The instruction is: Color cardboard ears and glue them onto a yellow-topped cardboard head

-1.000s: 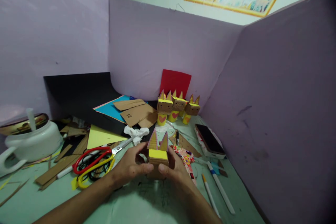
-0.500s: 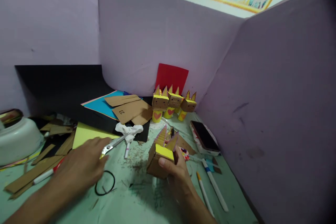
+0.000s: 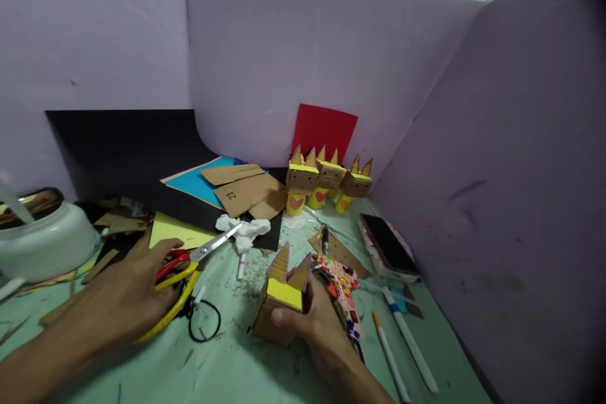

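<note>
- Box (image 3: 277,323) of cardboard with two pointed ears, near the front of the table (image 3: 227,369), gripped in the right hand (image 3: 324,325)
- Scissors (image 3: 213,246) with the left hand (image 3: 120,287) at their handles; cannot tell whether it grips
- White tissue (image 3: 255,227) at the blade tips

My station is a craft table (image 3: 227,360), type of premises undetermined. Noted: cardboard scraps (image 3: 250,192) at centre, lilac partitions (image 3: 303,44) behind.
</note>
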Motion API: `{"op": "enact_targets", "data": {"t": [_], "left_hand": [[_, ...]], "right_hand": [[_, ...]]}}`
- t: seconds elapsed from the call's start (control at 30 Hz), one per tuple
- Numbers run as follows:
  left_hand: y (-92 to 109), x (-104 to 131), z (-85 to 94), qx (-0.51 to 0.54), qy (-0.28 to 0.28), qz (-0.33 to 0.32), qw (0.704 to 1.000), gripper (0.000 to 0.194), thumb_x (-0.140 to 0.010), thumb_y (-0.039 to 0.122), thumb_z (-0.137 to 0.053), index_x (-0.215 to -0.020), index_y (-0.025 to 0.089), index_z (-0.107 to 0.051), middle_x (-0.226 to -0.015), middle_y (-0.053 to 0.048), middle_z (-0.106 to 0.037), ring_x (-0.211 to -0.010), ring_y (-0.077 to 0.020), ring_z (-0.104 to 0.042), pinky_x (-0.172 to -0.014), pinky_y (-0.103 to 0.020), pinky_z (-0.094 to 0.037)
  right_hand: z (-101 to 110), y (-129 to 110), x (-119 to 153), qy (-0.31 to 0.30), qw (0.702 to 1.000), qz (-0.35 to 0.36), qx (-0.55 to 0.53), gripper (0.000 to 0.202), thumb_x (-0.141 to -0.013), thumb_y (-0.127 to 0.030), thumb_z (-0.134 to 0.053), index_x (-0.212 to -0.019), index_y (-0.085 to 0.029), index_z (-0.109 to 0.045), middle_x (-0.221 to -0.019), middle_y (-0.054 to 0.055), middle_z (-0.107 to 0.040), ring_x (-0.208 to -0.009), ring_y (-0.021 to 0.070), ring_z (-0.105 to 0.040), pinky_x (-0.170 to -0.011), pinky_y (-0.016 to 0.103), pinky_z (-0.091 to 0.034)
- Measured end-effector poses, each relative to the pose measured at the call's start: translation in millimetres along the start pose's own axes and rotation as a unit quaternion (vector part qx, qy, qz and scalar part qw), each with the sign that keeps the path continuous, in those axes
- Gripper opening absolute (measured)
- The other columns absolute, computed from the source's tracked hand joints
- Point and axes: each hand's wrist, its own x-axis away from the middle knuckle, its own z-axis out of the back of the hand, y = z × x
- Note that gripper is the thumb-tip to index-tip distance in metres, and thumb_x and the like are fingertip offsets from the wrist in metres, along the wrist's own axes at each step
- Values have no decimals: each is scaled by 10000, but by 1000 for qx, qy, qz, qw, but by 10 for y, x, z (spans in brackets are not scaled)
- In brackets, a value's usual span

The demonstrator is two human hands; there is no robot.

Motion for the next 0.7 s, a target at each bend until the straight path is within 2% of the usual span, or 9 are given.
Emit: {"op": "enact_targets", "data": {"t": [0.07,0.13,0.27,0.3,0.37,0.43,0.5,0.6,0.7], "left_hand": [[3,19,72,-26,20,33,999,436,-725,416,-484,-1107,211,-535,-779,-60,-676,-703,-320,-623,-582,-323,-380],[41,57,79,22,36,33,999,418,-751,490,-461,-1063,218,-520,-773,-41,-683,-701,-290,-628,-601,-310,-399],[244,178,-116,132,44,-47,989,355,-806,481,-416,-996,211,-545,-708,-2,-652,-624,-201,-604,-596,-248,-415],[315,212,-178,144,35,-72,986,351,-820,462,-407,-1019,206,-540,-693,-1,-643,-618,-195,-603,-594,-241,-421],[461,273,-266,163,-27,-108,980,294,-843,418,-394,-1000,213,-535,-651,5,-635,-564,-182,-597,-559,-234,-423],[589,318,-282,199,-117,-142,963,255,-890,368,-346,-1009,218,-514,-774,-26,-672,-672,-184,-629,-616,-233,-441],[682,344,-241,223,-163,-150,949,240,-911,333,-315,-1016,215,-496,-836,-42,-674,-723,-187,-628,-653,-244,-443],[754,349,-170,226,-170,-146,948,236,-913,313,-321,-1056,216,-482,-867,-43,-667,-760,-193,-622,-685,-258,-440],[758,330,-173,215,-153,-138,955,266,-909,346,-331,-1079,218,-491,-813,-31,-661,-705,-187,-619,-642,-253,-442]], "right_hand": [[-29,6,7,7,1000,-14,5,558,-399,-259,-872,-858,-205,-558,-750,-20,-637,-687,165,-580,-594,242,-439],[-25,22,4,5,1000,-8,18,553,-412,-289,-869,-861,-199,-558,-750,-16,-622,-675,157,-562,-586,240,-429],[59,89,-24,47,996,49,55,420,-523,-314,-820,-850,-197,-584,-803,5,-615,-712,157,-554,-628,253,-429],[77,100,-29,61,994,59,64,396,-544,-297,-806,-865,-200,-595,-818,10,-616,-731,162,-559,-647,260,-434],[85,98,-33,79,991,69,87,388,-565,-253,-778,-916,-207,-618,-854,23,-627,-790,183,-574,-695,280,-447],[47,62,-28,89,987,81,109,400,-566,-215,-751,-948,-213,-633,-882,32,-638,-845,201,-583,-732,294,-455],[-24,7,-21,85,983,87,135,401,-569,-192,-727,-960,-217,-638,-892,36,-650,-864,209,-588,-747,301,-458],[-133,-51,-23,48,978,72,192,331,-584,-185,-711,-912,-191,-664,-877,52,-665,-831,216,-590,-746,318,-456],[-180,-33,-43,40,977,76,195,145,-597,-224,-719,-720,-164,-671,-803,54,-655,-778,207,-584,-712,308,-452]]}}
